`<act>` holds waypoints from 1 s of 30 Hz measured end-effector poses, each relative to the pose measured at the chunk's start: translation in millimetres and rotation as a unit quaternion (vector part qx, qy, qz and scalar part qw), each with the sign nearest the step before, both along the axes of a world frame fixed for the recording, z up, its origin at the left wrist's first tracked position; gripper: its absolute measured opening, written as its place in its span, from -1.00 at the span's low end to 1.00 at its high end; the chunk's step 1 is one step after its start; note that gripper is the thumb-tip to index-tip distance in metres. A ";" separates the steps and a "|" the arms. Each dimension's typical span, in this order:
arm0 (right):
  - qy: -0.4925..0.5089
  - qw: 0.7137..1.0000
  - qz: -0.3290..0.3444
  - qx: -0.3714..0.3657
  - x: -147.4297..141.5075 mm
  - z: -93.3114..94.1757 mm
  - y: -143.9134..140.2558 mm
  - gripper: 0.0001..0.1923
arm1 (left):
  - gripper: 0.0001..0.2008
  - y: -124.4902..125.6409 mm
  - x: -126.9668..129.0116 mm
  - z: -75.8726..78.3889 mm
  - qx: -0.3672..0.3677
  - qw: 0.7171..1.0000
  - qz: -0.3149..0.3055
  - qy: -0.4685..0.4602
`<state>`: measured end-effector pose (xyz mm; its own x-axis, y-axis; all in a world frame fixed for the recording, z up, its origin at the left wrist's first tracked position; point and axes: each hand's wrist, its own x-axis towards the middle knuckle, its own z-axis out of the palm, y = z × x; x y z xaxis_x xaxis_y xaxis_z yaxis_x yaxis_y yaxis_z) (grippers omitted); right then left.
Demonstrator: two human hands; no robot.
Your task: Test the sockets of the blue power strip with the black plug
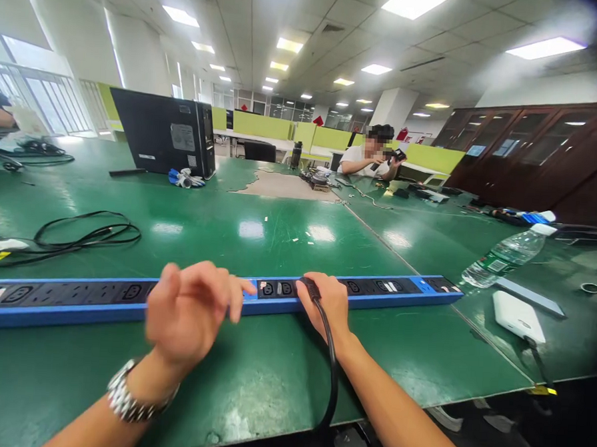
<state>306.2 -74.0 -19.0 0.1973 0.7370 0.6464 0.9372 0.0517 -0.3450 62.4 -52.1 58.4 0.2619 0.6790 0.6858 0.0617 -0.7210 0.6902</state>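
A long blue power strip (pixel 274 307) with black sockets lies across the green table. My right hand (pixel 331 308) is closed around a black power plug (pixel 312 289) at one of the sockets right of the strip's middle. How deep the plug sits is hidden by my fingers. From it a thick black cord (pixel 332 365) hangs over the near table edge. My left hand (pixel 191 311), with a metal watch on the wrist, hovers over the strip to the left. Its fingers are apart and hold nothing.
On the right are a tilted water bottle (pixel 510 254) and a white adapter (pixel 518 316). A coiled black cable (pixel 85 236) lies at left. Behind stand a black computer case (pixel 158 133) and gloves (pixel 187 178). Across the table, a person (pixel 366 160) holds a dark object.
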 end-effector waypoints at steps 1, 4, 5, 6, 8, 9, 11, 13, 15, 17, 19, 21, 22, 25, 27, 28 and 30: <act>0.002 1.000 0.001 0.002 0.0 0.0 0.1 -0.76 | -0.40 3.7 5.9 4.5 -0.062 0.996 -0.032 -0.061; -0.008 1.000 0.004 -0.006 -0.5 0.3 0.1 -0.77 | -0.36 19.5 23.9 11.4 -0.264 0.930 -0.123 -0.226; -0.018 1.000 0.004 -0.011 -0.8 0.4 0.0 -0.78 | -0.38 25.1 28.0 10.8 -0.302 0.912 -0.133 -0.245; -0.031 0.999 0.002 -0.018 -1.2 0.4 -0.1 -0.79 | -0.40 30.3 30.7 8.9 -0.331 0.898 -0.137 -0.255; -0.056 0.998 -0.003 -0.025 -2.0 0.3 -0.3 -0.79 | -0.44 38.9 32.5 2.4 -0.373 0.878 -0.134 -0.270; -0.067 0.997 -0.006 -0.025 -2.2 0.1 -0.4 -0.78 | -0.45 42.2 32.2 -1.6 -0.390 0.869 -0.131 -0.275; -0.084 0.996 -0.011 -0.022 -2.4 -0.5 -0.5 -0.78 | -0.45 46.8 30.9 -9.4 -0.417 0.854 -0.126 -0.284; -0.093 0.995 -0.011 -0.022 -2.0 -1.5 -0.2 -0.78 | -0.45 49.5 30.1 -15.8 -0.441 0.840 -0.123 -0.290; -0.090 0.996 -0.013 -0.024 -1.2 -3.2 0.2 -0.78 | -0.44 51.3 30.2 -20.4 -0.461 0.828 -0.121 -0.295; -0.077 0.997 -0.013 -0.021 -0.6 -5.4 0.8 -0.78 | -0.46 52.6 30.7 -23.5 -0.471 0.821 -0.122 -0.298; -0.056 0.998 -0.011 -0.010 -0.8 -7.4 1.3 -0.78 | -0.47 53.4 30.9 -25.3 -0.469 0.822 -0.126 -0.298; -0.033 0.999 -0.004 0.008 -1.1 -8.0 2.0 -0.76 | -0.49 53.5 30.5 -26.2 -0.459 0.827 -0.133 -0.295; -0.021 1.000 0.001 0.019 -0.8 -7.5 2.5 -0.74 | -0.49 53.1 30.2 -26.4 -0.453 0.830 -0.138 -0.294; 0.030 0.995 -0.009 0.093 6.2 -2.1 3.8 -0.69 | -0.51 50.9 29.6 -27.6 -0.442 0.837 -0.150 -0.287; 0.087 0.980 -0.055 0.171 18.6 2.7 3.2 -0.67 | -0.52 49.4 30.4 -29.8 -0.438 0.842 -0.151 -0.275; 0.119 0.968 -0.086 0.204 27.3 4.6 2.0 -0.65 | -0.52 48.8 31.2 -31.2 -0.434 0.846 -0.151 -0.268; 0.177 0.948 -0.137 0.227 48.5 6.6 -2.5 -0.63 | -0.52 47.8 32.9 -33.0 -0.419 0.857 -0.152 -0.257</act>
